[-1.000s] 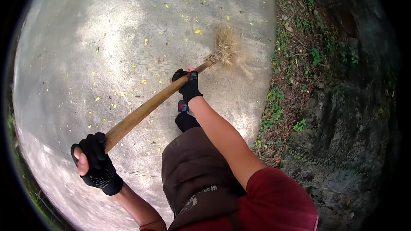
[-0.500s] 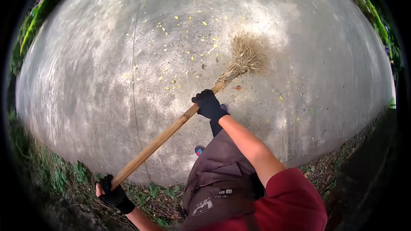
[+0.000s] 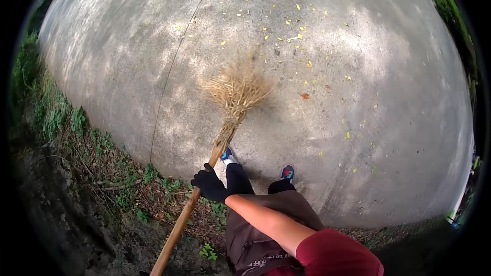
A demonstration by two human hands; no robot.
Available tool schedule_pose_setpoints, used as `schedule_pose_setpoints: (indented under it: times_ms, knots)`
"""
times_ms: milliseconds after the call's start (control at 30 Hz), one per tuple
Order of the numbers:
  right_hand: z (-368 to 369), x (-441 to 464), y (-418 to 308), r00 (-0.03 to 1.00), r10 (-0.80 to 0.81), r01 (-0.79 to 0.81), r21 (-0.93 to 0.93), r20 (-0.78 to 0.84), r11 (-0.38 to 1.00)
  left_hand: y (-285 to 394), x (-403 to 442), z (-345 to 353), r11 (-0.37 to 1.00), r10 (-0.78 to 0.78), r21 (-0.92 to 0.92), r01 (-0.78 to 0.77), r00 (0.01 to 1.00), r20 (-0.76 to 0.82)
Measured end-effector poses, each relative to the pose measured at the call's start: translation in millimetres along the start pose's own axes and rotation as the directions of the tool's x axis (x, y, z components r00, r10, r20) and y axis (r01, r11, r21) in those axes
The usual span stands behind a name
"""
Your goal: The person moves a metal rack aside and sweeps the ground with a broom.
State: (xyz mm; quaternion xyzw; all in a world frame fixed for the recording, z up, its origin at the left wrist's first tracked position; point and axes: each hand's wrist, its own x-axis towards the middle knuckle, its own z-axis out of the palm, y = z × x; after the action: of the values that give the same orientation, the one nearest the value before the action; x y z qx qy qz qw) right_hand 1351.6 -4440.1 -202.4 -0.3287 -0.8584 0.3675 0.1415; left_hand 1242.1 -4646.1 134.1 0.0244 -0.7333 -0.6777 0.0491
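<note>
My right hand (image 3: 210, 184), in a black glove, is closed around the wooden handle of a straw broom (image 3: 176, 232), a short way below where its bristles are bound on. The fanned-out bristles (image 3: 236, 89) are over the concrete in front of my feet, their tips blurred by motion. Toward the lower left, the handle runs down and out at the bottom edge of the view. My left hand is outside the picture.
Small yellow leaves (image 3: 348, 135) and one reddish-brown leaf (image 3: 305, 96) lie scattered on the concrete pavement (image 3: 409, 122). A thin joint line crosses it at the left. A soil verge (image 3: 128, 189) with weeds and twigs borders the near left. My shoes (image 3: 288, 173) stand on the pavement.
The broom head has swung from right to left across the pavement, my right hand moving left and down with it. My left hand, earlier on the handle's end, has dropped out of view.
</note>
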Motion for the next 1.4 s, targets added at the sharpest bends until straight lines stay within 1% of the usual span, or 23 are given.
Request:
schedule_pose_setpoints:
  times_ms: [33, 67, 133, 200, 300, 333, 400, 467, 533, 667, 733, 767, 833, 900, 1000, 1033, 1067, 1133, 1167, 1200, 1267, 1333, 1400]
  knots:
    - [-13.4, -52.4, 12.9, 0.992, 0.108, -0.106, 0.025, -0.07, 0.994, -2.8, -5.9, -8.5, 0.897, 0.172, 0.395, -0.2, 0.98, 0.104]
    - [-33.2, -97.1, 29.5, 0.965, 0.212, -0.211, 0.023, -0.152, 0.977, -31.3, -4.0, 15.1, 0.978, 0.097, 0.151, -0.141, 0.959, 0.267]
    - [-74.1, -206.3, 82.9, 0.835, 0.444, -0.479, -0.035, -0.324, 0.877, -91.8, -61.7, 84.7, 0.858, -0.174, -0.239, 0.455, 0.695, 0.698]
    - [-119.8, -329.0, 153.1, 0.641, 0.641, -0.739, -0.114, -0.422, 0.664, -126.9, -163.1, 126.4, 0.74, -0.292, -0.011, 0.673, 0.336, 0.896]
    - [-185.5, -497.4, 195.3, 0.326, 0.901, -0.92, -0.315, -0.285, 0.233, -131.3, -326.4, 132.5, 0.841, -0.356, 0.379, 0.387, -0.132, 0.925]
    - [-201.2, -523.8, 186.2, 0.327, 0.874, -0.927, -0.302, -0.358, 0.223, -147.9, -342.5, 128.7, 0.864, -0.278, 0.299, 0.404, -0.112, 0.954]
    - [-206.6, -541.7, 177.9, 0.471, 0.79, -0.868, -0.364, -0.392, 0.337, -123.4, -321.3, 142.1, 0.664, -0.453, 0.408, 0.627, -0.096, 0.886]
    - [-208.6, -508.7, 184.2, 0.724, 0.646, -0.673, -0.456, -0.243, 0.583, -122.3, -261.3, 145.5, 0.56, -0.404, 0.247, 0.791, 0.0, 0.915]
    - [-216.0, -405.8, 175.7, 0.759, 0.649, -0.584, -0.385, 0.054, 0.715, -106.0, -191.7, 136.2, 0.563, -0.289, 0.001, 0.826, 0.195, 0.937]
    - [-192.3, -177.5, 134.0, 0.988, 0.151, -0.142, -0.207, 0.028, 0.968, -44.4, -68.9, 78.7, 0.727, -0.115, -0.398, 0.559, 0.671, 0.733]
    - [-186.7, -65.7, 88.6, 0.99, -0.021, 0.041, -0.138, 0.141, 0.99, -37.7, -11.8, 26.4, 0.831, -0.012, -0.429, 0.354, 0.783, 0.622]
    - [-160.3, -20.3, 78.8, 0.986, -0.121, 0.135, -0.131, 0.111, 0.982, -22.6, -20.1, 28.5, 0.909, -0.023, -0.387, 0.154, 0.947, 0.321]
    - [-125.9, 66.2, 50.5, 0.957, -0.259, 0.277, -0.153, 0.126, 0.948, -0.2, -25.9, 48.2, 0.889, -0.218, -0.421, 0.18, 0.975, -0.045]
    - [-94.9, 136.7, 37.9, 0.923, -0.342, 0.365, -0.12, 0.179, 0.923, 6.0, -53.9, 82.5, 0.915, -0.139, -0.385, 0.121, 0.99, -0.018]
    - [-52.7, 214.7, 49.4, 0.91, -0.331, 0.371, -0.137, 0.249, 0.918, -27.9, -58.9, 134.6, 0.96, -0.262, -0.171, 0.221, 0.926, -0.271]
    - [-47.7, 227.8, 54.9, 0.913, -0.303, 0.347, -0.127, 0.271, 0.929, -39.0, -60.5, 156.1, 0.948, -0.284, -0.218, 0.231, 0.922, -0.262]
    - [-41.1, 230.8, 61.0, 0.914, -0.27, 0.316, -0.114, 0.302, 0.942, -85.1, -33.8, 112.0, 0.897, -0.25, -0.381, 0.225, 0.968, -0.016]
    - [-54.6, 208.0, 73.6, 0.961, -0.18, 0.204, -0.101, 0.211, 0.974, -69.3, -18.3, 165.9, 0.727, -0.541, -0.559, 0.398, 0.834, -0.11]
    - [-68.1, 190.9, 78.7, 0.98, -0.1, 0.115, -0.079, 0.173, 0.99, -53.1, -28.2, 207.9, 0.959, -0.281, -0.15, 0.241, 0.882, -0.379]
    - [-87.8, 171.0, 86.2, 0.991, -0.017, 0.025, -0.057, 0.133, 0.998, -52.8, -19.9, 220.5, 0.956, -0.293, -0.131, 0.263, 0.876, -0.383]
    - [-122.5, 124.0, 124.8, 0.972, 0.187, -0.192, -0.022, -0.144, 0.981, -68.3, 13.2, 192.8, 0.924, -0.292, -0.233, 0.304, 0.953, 0.088]
    - [-157.3, 57.4, 196.4, 0.875, 0.389, -0.432, -0.098, -0.289, 0.897, -127.5, -20.3, 293.7, 0.772, -0.413, -0.269, 0.576, 0.776, 0.476]
    - [-208.0, -20.8, 282.2, 0.723, 0.608, -0.684, -0.221, -0.328, 0.695, -155.6, -102.0, 363.3, 0.709, -0.458, -0.01, 0.705, 0.471, 0.754]
